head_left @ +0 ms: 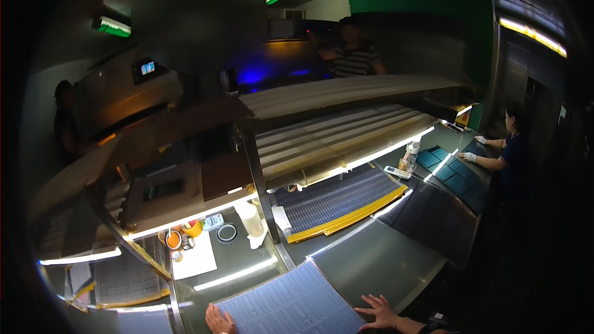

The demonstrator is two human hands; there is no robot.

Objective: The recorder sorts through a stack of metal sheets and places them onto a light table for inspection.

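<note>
A light-blue flat panel (284, 303), covered in fine rows of pattern, lies in front of me on the dark worktop. At its left edge is my left hand (219, 320), the thumb over the surface and the fingers curled along the side; the lower part of this hand is cut off by the picture's edge. By the right edge, my right hand (378, 312) has its fingers spread wide, and it grips nothing. A dark band with a small device is on my right wrist.
Dark patterned sheets with yellow edging (346, 210) lie beyond the panel. Orange-rimmed tub (172, 239), white paper (197, 256) and white bottle (249, 219) stand left under a lit shelf (346, 130). At right a gloved co-worker (510, 148) handles a teal panel (451, 170).
</note>
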